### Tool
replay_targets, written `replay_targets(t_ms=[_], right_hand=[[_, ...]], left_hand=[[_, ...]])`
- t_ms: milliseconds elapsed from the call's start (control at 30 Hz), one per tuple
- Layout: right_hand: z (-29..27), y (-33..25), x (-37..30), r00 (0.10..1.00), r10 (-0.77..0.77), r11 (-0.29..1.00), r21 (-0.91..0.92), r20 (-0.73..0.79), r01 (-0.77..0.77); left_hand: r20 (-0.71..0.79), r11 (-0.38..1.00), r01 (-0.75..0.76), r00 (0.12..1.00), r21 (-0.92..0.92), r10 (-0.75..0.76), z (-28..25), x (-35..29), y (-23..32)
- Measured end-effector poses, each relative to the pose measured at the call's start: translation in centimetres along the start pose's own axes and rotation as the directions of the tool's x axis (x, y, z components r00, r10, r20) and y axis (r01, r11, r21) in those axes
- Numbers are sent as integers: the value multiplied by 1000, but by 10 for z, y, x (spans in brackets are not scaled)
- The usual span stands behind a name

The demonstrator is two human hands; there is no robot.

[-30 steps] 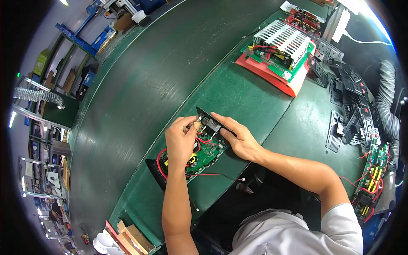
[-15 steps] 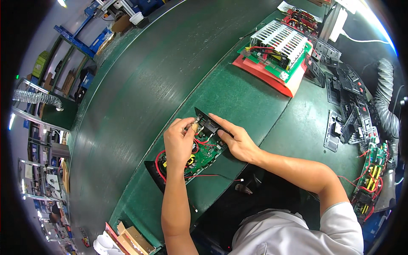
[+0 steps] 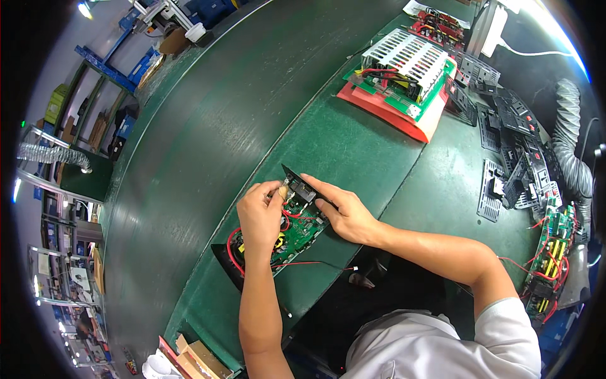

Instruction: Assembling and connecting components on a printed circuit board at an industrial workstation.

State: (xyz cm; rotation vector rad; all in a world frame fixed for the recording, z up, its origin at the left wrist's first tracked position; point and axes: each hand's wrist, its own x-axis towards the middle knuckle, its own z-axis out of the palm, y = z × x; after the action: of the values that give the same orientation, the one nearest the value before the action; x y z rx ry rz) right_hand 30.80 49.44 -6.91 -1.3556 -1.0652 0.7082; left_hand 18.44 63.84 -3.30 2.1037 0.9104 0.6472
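Note:
A green circuit board [image 3: 304,231] with red wires and yellow-wrapped parts lies on the green bench in front of me. At its far end stands a black end panel [image 3: 304,188], tilted. My right hand [image 3: 348,216] grips this panel from the right, fingers along its outer face and thumb on the inner side. My left hand [image 3: 257,213] is closed in a pinch at the panel's left part, by small metal fittings. Something tan shows at its fingertips, perhaps a finger cover; what the pinch holds is hidden. A black plate [image 3: 226,262] shows at the board's near left end.
A board under a slotted white metal cover [image 3: 407,60] sits on red sheeting [image 3: 385,114] at the far right. Black panels [image 3: 514,148] are piled on the right, beside a wired board [image 3: 546,259] and a duct [image 3: 567,120]. A cardboard box [image 3: 201,360] stands near left.
The whole view has shifted slightly. Both hands keep their places on the panel, with the left fingers still pinching at its left part.

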Motion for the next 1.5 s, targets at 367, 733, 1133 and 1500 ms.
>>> replay_targets(t_ms=[367,733,1133,1500], right_hand=[[-1,-8,1,990,-141,971,-193,9,140],[-22,-47,18,937,-348,769,-567,17,295],[-9,-44,27,971,-229,874,-455,-69,174],[-25,-40,25,978,205,973,-116,31,-200]], left_hand=[[-21,982,-176,984,65,178,-2,2,-3],[97,963,-246,967,112,236,-18,-15,15],[122,947,-320,939,-21,320,-21,-13,26],[91,938,-335,935,-85,342,-19,-15,30]])
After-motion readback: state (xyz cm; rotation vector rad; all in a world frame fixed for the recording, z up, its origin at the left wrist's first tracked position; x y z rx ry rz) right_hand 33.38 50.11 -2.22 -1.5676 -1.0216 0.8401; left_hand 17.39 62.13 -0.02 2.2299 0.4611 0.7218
